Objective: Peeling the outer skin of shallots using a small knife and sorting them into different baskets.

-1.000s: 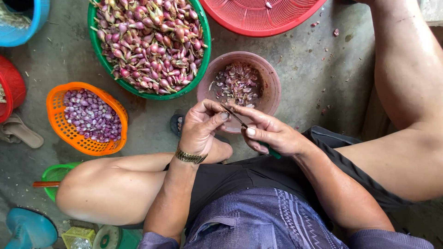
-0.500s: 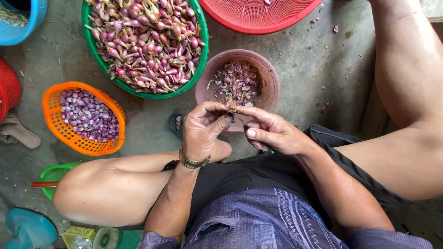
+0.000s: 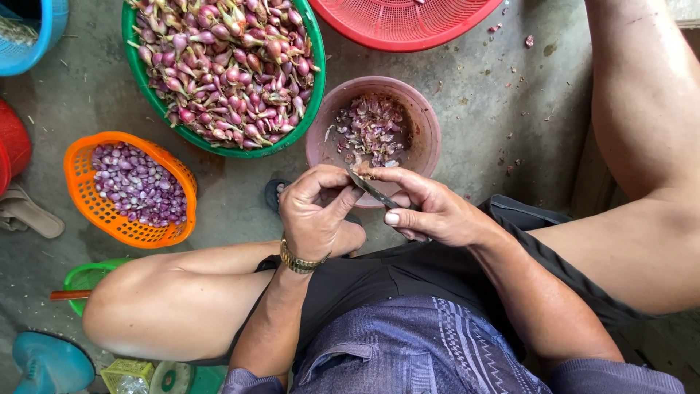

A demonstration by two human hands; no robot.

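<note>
The left hand (image 3: 315, 219) pinches a small shallot that is mostly hidden, just above the brown plastic bowl (image 3: 426, 128) of peels. The right hand (image 3: 430, 211) grips a thin dark knife (image 3: 370, 190). The orange mesh basket (image 3: 80, 157) holds some peeled shallots, but the big green basket (image 3: 315, 80) is full of unpeeled ones, so lots are left.

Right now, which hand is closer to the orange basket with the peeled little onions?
Left. The left hand is over the bent knee, just right of the orange basket, apart from it. The right hand, holding the small knife, is farther right.
</note>
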